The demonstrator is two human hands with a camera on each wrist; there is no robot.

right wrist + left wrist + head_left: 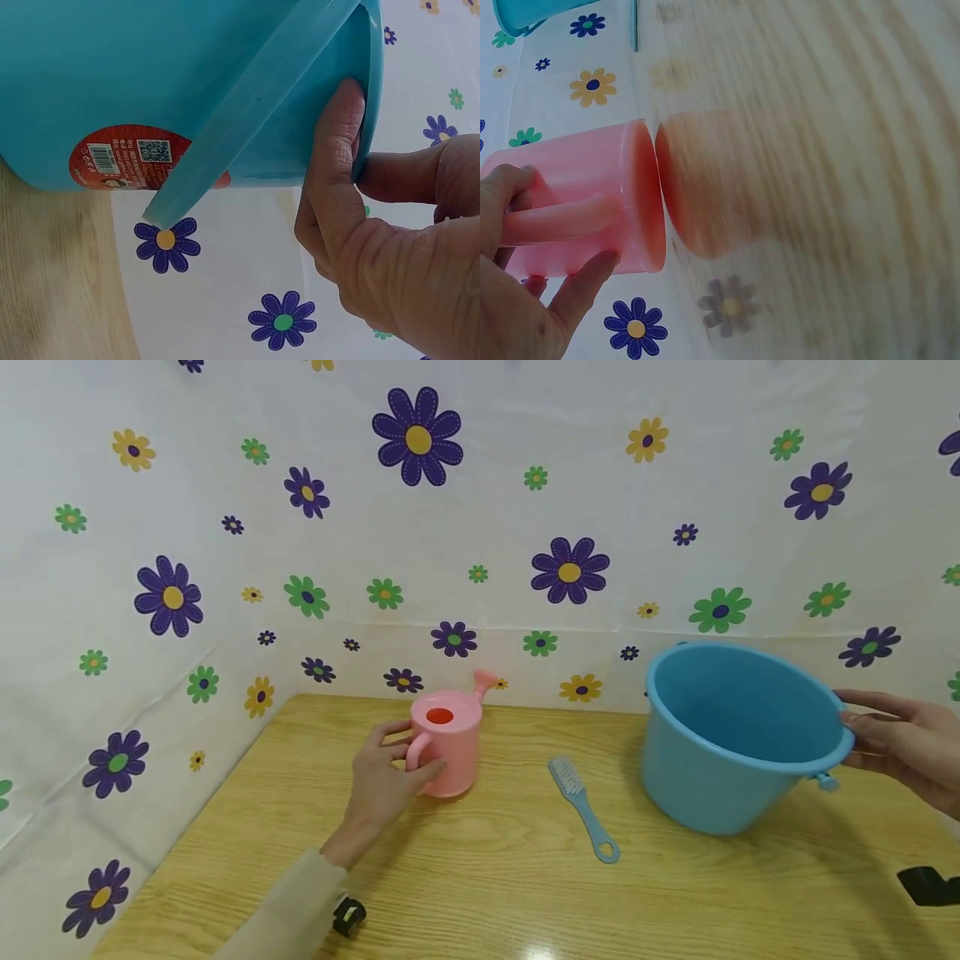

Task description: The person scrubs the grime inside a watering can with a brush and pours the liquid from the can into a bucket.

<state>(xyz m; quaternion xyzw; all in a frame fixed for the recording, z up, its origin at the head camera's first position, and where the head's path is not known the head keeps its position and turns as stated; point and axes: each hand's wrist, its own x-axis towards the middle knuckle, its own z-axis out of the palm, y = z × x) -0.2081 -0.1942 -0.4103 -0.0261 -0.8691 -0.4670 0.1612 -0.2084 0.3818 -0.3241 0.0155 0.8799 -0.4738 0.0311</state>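
My left hand (386,772) holds a small pink watering can (459,750) from the handle side, with fingers and thumb spread around its body. In the left wrist view, the can's handle (562,219) runs between thumb and fingers, and its base is right at the wooden tabletop. At the right, a large light-blue bucket (701,789) is gripped at its rim by my right hand (911,743). The right wrist view shows the thumb (401,178) on one side of the rim and the fingers on the other. A blue bail handle (232,112) slants across the bucket's side.
Between can and bucket lies a blue brush (588,814) with pale bristles, its holed end toward me. White flowered cloth (480,510) hangs behind and left of the wooden table (480,893). A red label (120,157) is on the bucket's side.
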